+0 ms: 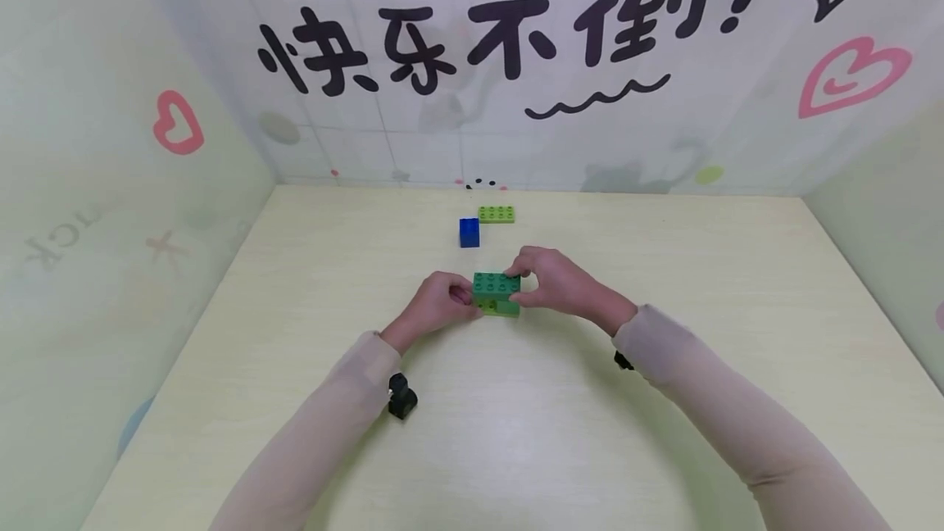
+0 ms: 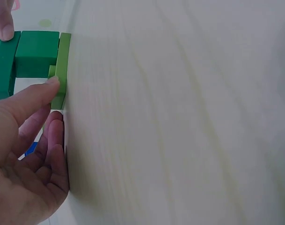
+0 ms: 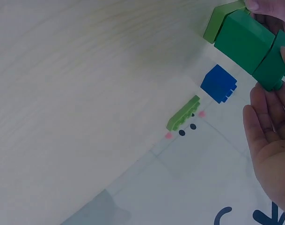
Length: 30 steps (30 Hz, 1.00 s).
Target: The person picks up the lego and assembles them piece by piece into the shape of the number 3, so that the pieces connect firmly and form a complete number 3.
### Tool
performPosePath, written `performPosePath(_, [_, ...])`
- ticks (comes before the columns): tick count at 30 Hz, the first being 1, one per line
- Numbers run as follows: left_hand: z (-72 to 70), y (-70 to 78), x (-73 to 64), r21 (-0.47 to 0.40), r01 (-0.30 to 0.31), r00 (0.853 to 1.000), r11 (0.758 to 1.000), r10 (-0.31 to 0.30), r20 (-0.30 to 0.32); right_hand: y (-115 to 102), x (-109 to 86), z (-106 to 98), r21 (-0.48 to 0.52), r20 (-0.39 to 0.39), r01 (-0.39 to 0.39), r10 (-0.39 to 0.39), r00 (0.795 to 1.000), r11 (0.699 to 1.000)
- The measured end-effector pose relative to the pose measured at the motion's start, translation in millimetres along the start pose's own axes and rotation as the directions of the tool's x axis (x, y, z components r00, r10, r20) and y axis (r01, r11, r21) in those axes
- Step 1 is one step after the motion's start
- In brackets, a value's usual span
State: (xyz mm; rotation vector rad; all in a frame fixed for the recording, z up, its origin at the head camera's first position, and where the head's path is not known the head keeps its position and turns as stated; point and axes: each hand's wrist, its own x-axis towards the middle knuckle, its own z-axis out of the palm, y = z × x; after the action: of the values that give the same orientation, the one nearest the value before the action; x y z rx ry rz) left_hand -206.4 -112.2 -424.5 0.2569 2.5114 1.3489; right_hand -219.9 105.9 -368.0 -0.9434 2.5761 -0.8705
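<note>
A small stack of building blocks stands on the table in front of me. Its base is a light green plate (image 2: pixel 62 61); a dark green block (image 2: pixel 37 54) rises from one end of the plate. Across the top lies a long dark green studded brick (image 1: pixel 496 283), which overhangs a gap on the left. My left hand (image 1: pixel 437 301) pinches the light green plate at its left end, low by the tabletop. My right hand (image 1: pixel 556 279) grips the right end of the top brick between thumb and fingers.
Behind the stack sit a blue block (image 1: pixel 469 233) and a loose light green studded plate (image 1: pixel 496 214). The pale wooden table (image 1: pixel 472 449) is bordered by printed curtains at the back and both sides. Black wrist cameras hang under both sleeves.
</note>
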Motion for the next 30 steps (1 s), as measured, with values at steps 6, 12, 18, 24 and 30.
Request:
performPosePath(6, [-2.3,-2.3,0.7,0.019,0.016,1.0,1.0,-0.017,0.006,2,-0.2,4,0.013,-0.02,-0.001,0.001,1.0,1.0])
performPosePath(12, [-4.6,-2.3,0.8,0.011,-0.028,1.0,1.0,0.028,0.014,4,-0.9,6,0.051,-0.043,0.005,-0.003,0.999,0.999])
performPosePath(18, [-1.8,-1.7,2.8,0.011,-0.035,0.999,0.999,0.035,0.027,7,-6.7,4,0.118,-0.049,-0.034,0.04,0.998,0.992])
performPosePath(24, [-1.2,-4.0,4.2,0.014,-0.009,1.0,1.0,0.009,0.015,11,-4.2,-1,0.156,-0.012,0.006,-0.004,1.0,0.988])
performPosePath(30, [-2.6,-4.2,1.5,0.007,-0.018,1.0,1.0,0.018,0.014,12,3.7,-11,0.192,0.065,0.043,-0.056,0.996,0.981])
